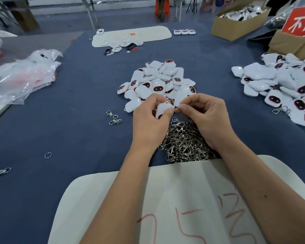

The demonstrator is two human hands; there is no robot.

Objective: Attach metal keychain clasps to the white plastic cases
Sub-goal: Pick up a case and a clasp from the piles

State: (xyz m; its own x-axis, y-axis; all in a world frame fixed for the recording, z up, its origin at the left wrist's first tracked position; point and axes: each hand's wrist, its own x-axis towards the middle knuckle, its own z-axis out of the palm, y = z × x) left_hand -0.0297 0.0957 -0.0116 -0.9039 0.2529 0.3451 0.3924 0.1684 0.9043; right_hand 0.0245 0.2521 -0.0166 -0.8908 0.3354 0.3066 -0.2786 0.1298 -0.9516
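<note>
White case (163, 110), seemingly unlabelled, pinched.

Hidden between right hand (202, 117) fingertips: the clasp. Cut off at right: red sign (300, 23), far case pile (285, 85).

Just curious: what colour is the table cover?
Dark blue, a plain table cover, seen in the head view.

A wide work table (60, 120) covered in dark blue cloth fills most of the view. Beyond its far edge lies a grey-blue floor (127, 16), with metal table legs (91, 14) and an orange stool (162, 7) standing on it. Soft, even light falls across the table.
</note>
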